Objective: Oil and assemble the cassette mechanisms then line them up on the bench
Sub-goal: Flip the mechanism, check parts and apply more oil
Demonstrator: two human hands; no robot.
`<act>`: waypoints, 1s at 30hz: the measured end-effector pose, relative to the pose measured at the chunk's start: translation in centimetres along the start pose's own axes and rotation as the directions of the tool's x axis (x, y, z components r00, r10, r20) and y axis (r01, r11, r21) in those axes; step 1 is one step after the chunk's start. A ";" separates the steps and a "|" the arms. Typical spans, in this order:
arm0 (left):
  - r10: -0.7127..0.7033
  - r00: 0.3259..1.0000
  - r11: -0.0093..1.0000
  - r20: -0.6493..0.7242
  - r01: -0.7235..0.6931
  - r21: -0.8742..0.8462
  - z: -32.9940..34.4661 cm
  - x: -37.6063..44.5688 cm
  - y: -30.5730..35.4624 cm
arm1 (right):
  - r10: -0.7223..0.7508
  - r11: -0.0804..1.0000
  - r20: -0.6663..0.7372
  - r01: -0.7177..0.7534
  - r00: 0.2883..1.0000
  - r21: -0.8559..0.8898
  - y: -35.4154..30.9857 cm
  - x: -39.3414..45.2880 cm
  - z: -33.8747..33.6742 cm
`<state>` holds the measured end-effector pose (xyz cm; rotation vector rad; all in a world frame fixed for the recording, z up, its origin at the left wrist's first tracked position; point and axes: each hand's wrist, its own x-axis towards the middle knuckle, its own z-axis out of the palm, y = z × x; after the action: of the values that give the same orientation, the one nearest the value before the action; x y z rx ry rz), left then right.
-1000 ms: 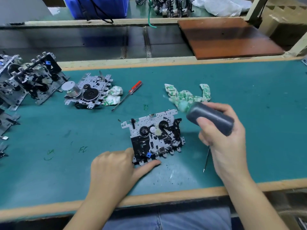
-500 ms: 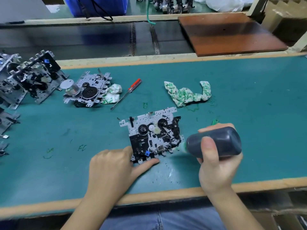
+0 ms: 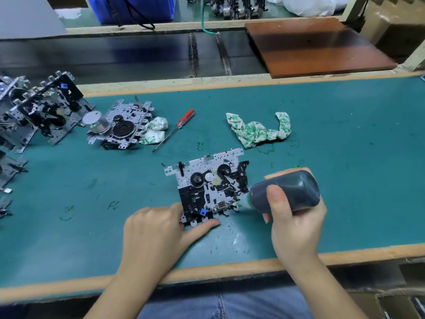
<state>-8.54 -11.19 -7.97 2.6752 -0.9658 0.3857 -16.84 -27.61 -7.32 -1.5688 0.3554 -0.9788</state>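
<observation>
Right hand (image 3: 296, 229) tips oil bottle (image 3: 285, 192) onto cassette mechanism (image 3: 209, 187); left hand (image 3: 156, 231) steadies it.

The single head-worn wide-angle camera looks forward and steeply down from above the near wooden edge of the teal-topped workbench (image 3: 345, 180), close over the two hands, its view reaching past the bench's far edge to a dark conveyor belt (image 3: 115, 56) beyond.
</observation>
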 end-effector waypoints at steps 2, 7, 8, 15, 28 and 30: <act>0.002 1.000 1.000 -0.002 -0.002 -0.002 0.0 0.0 0.0 | -0.002 1.000 0.009 0.002 1.000 -0.003 0.0 0.0 0.0; 0.001 1.000 1.000 0.000 -0.001 -0.003 0.0 0.0 0.0 | -0.012 1.000 0.017 0.013 1.000 -0.021 0.1 0.1 0.0; -0.002 1.000 1.000 0.002 0.002 -0.004 0.1 0.0 -0.1 | -0.012 1.000 0.016 0.013 1.000 -0.021 0.2 0.0 0.0; -0.013 1.000 1.000 0.024 0.013 -0.003 0.0 0.0 0.0 | -0.057 0.998 0.048 0.057 0.997 -0.003 -0.1 0.1 -0.1; -0.105 0.985 0.994 0.137 0.108 -0.017 -1.8 -0.1 -1.3 | 0.173 0.976 -0.115 -0.155 0.978 0.154 -1.0 4.2 -1.7; -0.163 0.968 0.986 0.189 0.155 0.056 -3.2 -0.4 -3.6 | 0.200 0.975 0.021 -0.201 0.979 0.097 -1.2 5.2 -1.9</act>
<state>-6.98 -7.25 -5.66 2.8432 -0.7925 0.1149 -15.51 -32.25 -4.27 -1.4182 0.4425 -0.8183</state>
